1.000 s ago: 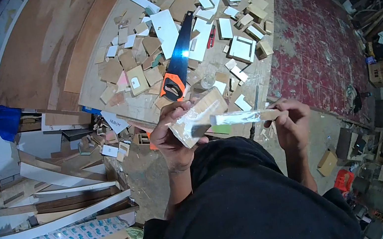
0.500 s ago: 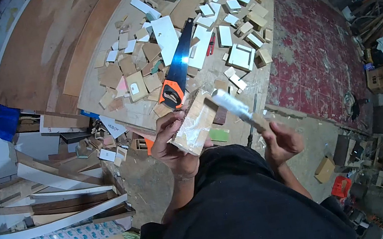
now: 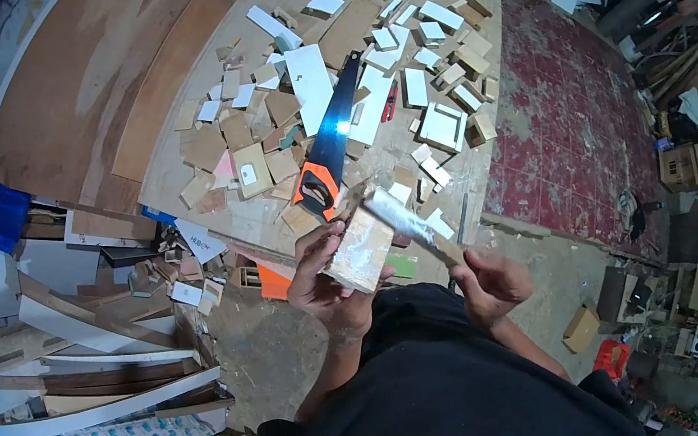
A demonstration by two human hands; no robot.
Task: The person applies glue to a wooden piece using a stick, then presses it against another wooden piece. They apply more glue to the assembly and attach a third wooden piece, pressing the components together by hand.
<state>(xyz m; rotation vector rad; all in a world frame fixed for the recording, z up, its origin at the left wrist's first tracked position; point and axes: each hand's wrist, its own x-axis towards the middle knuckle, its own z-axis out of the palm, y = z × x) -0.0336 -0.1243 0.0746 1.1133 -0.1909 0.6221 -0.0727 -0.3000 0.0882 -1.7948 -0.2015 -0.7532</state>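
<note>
My left hand (image 3: 324,288) grips a wooden block (image 3: 361,253) whose upper face is smeared with something whitish. My right hand (image 3: 494,282) is closed round the handle of a flat-bladed tool (image 3: 412,224), perhaps a brush or scraper. Its pale, whitish head lies over the block's far right edge; whether it touches the wood cannot be made out. Just beyond the block, a handsaw (image 3: 331,148) with an orange and black handle lies on the worktable (image 3: 228,205).
Many wood and white board offcuts (image 3: 251,171) cover the worktable, with a red tool (image 3: 390,102) among them. Curved boards (image 3: 114,408) are stacked at the left. A red crate (image 3: 610,357) and scrap stand at the lower right.
My right hand has moved left, bringing the tool's head over the block. The block is tilted a little differently in my left hand. The whole view has shifted slightly.
</note>
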